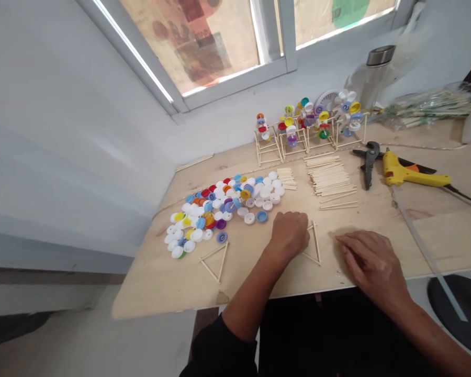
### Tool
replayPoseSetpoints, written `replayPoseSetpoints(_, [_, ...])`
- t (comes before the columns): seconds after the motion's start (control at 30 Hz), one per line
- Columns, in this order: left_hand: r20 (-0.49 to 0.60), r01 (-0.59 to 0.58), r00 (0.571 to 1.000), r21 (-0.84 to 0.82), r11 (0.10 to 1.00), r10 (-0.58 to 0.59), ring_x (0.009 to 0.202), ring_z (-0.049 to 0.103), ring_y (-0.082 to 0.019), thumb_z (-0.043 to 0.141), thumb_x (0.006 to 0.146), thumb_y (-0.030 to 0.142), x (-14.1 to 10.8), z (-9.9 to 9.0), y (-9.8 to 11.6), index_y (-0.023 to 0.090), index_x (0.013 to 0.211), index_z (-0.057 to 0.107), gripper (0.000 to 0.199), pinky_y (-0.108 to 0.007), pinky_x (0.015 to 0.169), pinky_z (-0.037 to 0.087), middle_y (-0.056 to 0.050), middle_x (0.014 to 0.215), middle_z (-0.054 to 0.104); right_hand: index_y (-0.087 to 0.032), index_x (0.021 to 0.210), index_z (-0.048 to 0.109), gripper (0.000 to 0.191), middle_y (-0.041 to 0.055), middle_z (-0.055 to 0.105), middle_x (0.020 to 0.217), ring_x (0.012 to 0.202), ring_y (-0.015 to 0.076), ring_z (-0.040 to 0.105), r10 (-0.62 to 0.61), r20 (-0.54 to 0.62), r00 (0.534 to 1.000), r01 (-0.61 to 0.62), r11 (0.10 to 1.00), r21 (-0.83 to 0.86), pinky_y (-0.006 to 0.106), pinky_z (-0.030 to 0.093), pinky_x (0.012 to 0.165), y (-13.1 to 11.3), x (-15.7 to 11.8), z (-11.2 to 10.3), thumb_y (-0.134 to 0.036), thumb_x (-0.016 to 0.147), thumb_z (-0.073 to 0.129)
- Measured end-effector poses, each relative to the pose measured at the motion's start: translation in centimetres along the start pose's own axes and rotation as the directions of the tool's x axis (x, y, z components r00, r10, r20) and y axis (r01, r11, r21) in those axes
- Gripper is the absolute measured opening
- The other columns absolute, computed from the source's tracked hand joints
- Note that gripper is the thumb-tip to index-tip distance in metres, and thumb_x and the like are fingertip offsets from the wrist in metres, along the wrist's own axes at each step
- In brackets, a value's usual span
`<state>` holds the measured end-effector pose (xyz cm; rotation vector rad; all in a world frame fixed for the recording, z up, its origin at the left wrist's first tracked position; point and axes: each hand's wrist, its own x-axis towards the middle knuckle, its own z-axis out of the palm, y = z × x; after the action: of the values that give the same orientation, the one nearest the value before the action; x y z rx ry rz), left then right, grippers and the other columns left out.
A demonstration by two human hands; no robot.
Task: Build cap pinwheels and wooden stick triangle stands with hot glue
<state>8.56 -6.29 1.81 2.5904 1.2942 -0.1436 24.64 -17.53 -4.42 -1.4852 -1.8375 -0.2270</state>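
My left hand (290, 234) is curled closed over the left corner of a triangle of thin wooden sticks (317, 243), which lies flat near the front edge; its fingertips are hidden. To the right of that triangle, my right hand (372, 267) rests low over the table with thumb and fingers pressed together. Something small and pale shows at its fingertips, too blurred to name. Left of my left forearm lies a second stick triangle (223, 262). Beyond my hands is a pile of loose wooden sticks (329, 178), with shorter sticks (286, 178) beside it.
Many coloured bottle caps (196, 210) spread over the left of the table (160, 290). Stick frames bearing cap wheels (290, 133) line the wall. At right lie a yellow glue gun (419, 175) with a long glue stick (427, 251), black cutters (371, 162) and bagged sticks (427, 107).
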Motion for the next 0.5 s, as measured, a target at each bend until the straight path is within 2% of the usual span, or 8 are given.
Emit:
replayPoseSetpoints(0.2, [-0.025,-0.045,0.999,-0.076,0.996,0.044,0.079,0.063,-0.021,0.049,0.077,0.012,-0.8,-0.2,-0.8,0.019,0.075,0.06,0.013,-0.035,0.078,0.043,-0.005,0.077,0.068,-0.019,0.097,0.065,0.019,0.0067,0.07,0.091,0.087,0.0221,0.062,0.016,0.001,1.0,-0.016,1.0,0.009,0.039,0.044,0.081,-0.1,0.1,-0.1,-0.015,0.082,0.054])
replayPoseSetpoints(0.4, [-0.075,-0.089,0.995,-0.27,0.959,0.071,0.078,0.062,-0.016,0.05,0.073,0.006,-1.2,0.6,-1.7,0.02,0.092,0.063,0.027,-0.027,0.072,0.047,-0.002,0.083,0.069,-0.019,0.095,0.065,0.019,0.0061,0.07,0.09,0.086,0.0213,0.062,0.019,0.002,1.0,-0.019,1.0,0.025,0.039,0.044,0.08,-0.1,0.1,-0.1,-0.014,0.082,0.053])
replayPoseSetpoints(0.5, [-0.13,-0.12,0.989,-0.376,0.919,0.076,0.076,0.062,-0.014,0.05,0.072,0.004,-1.7,0.7,-2.2,0.019,0.092,0.064,0.029,-0.025,0.07,0.048,-0.001,0.083,0.069,-0.019,0.096,0.064,0.018,0.0057,0.07,0.09,0.085,0.0209,0.062,0.046,0.0,0.999,-0.046,0.997,0.054,0.039,0.044,0.08,0.0,-0.1,0.0,-0.015,0.083,0.053])
